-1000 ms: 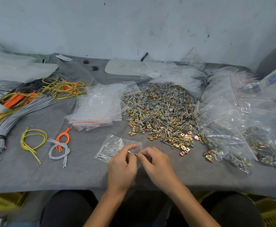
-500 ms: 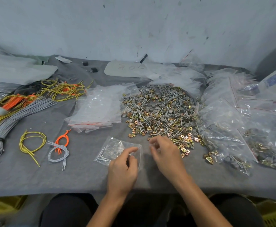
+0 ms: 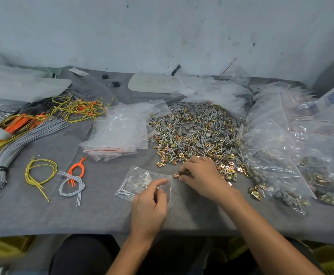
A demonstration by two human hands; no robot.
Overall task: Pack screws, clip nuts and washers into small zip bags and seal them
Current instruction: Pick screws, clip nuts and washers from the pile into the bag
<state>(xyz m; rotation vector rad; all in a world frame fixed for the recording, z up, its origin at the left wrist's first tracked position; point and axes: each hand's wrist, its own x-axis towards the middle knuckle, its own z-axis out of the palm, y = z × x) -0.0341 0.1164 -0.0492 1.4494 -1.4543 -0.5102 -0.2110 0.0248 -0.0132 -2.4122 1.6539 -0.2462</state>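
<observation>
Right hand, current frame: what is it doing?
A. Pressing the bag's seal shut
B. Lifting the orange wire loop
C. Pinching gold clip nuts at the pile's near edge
C: the right hand pinches gold clip nuts at the edge of the pile, while the left hand holds the small zip bag.

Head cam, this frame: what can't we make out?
Head view:
Number of clip nuts in right hand: fingers cover them.
Mouth of small zip bag, open or not: left hand covers it.
Far-right packed bags: cut by frame edge.
Writing on white card: too small.
</observation>
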